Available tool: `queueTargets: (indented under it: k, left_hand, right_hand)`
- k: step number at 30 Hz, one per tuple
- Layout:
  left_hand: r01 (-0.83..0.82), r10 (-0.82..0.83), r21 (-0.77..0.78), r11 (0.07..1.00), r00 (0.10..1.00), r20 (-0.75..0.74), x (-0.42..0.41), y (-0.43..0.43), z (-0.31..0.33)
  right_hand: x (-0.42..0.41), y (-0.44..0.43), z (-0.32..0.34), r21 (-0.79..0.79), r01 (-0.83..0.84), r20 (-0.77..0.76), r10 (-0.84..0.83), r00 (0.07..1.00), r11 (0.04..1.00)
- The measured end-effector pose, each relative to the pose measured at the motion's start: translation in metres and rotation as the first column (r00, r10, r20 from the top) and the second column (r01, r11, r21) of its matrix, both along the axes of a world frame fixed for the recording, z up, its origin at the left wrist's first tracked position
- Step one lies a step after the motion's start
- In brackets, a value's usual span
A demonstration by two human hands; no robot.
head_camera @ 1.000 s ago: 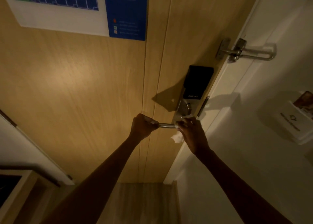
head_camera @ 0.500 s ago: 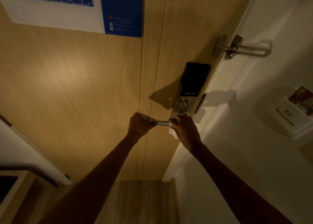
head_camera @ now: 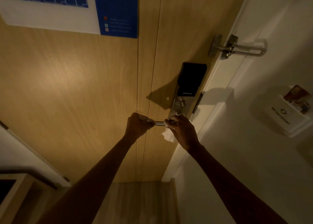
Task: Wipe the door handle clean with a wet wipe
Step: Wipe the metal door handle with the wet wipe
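Note:
A silver lever door handle [head_camera: 159, 123] juts left from the lock plate on a light wooden door [head_camera: 84, 88]. My left hand [head_camera: 138, 124] is closed around the handle's free end. My right hand [head_camera: 182, 130] grips the handle near its pivot with a white wet wipe [head_camera: 167, 135] wrapped under it; a crumpled tail of the wipe hangs below my fingers. Only a short stretch of bare metal shows between my two hands.
A black smart lock panel [head_camera: 192, 79] sits above the handle. A metal swing-bar guard [head_camera: 237, 48] bridges door and white frame at upper right. A white card holder [head_camera: 288, 117] hangs on the right wall. A blue-and-white notice [head_camera: 67, 12] is on the door.
The wipe's tail, tucked out of sight half a second ago, hangs below my right hand again. Both hands stay on the handle, with my right hand working at the pivot end.

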State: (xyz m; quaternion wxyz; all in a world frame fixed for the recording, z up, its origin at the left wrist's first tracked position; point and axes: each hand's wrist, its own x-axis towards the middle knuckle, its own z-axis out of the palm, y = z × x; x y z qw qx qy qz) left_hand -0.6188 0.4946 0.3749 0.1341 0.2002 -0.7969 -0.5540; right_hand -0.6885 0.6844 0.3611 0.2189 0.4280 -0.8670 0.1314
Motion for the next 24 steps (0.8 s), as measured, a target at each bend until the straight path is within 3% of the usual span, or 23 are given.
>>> queueTargets:
  k: [5, 12, 24]
  left_hand:
    - [-0.015, 0.015, 0.013, 1.000, 1.000, -0.002, 0.000, -0.001, -0.002]
    - [-0.011, 0.011, 0.012, 1.000, 1.000, 0.014, -0.001, 0.000, 0.001]
    - [0.012, -0.012, 0.019, 1.000, 1.000, -0.003, 0.002, 0.001, 0.004]
  right_hand:
    - [-0.002, 0.018, 0.000, -0.153, 0.122, 0.185, -0.093, 0.978, 0.981]
    - [0.004, 0.024, 0.016, -0.261, 0.249, 0.309, -0.164, 0.937, 0.932]
    - [0.006, 0.034, 0.033, -0.289, 0.460, 0.379, -0.341, 0.860, 0.840]
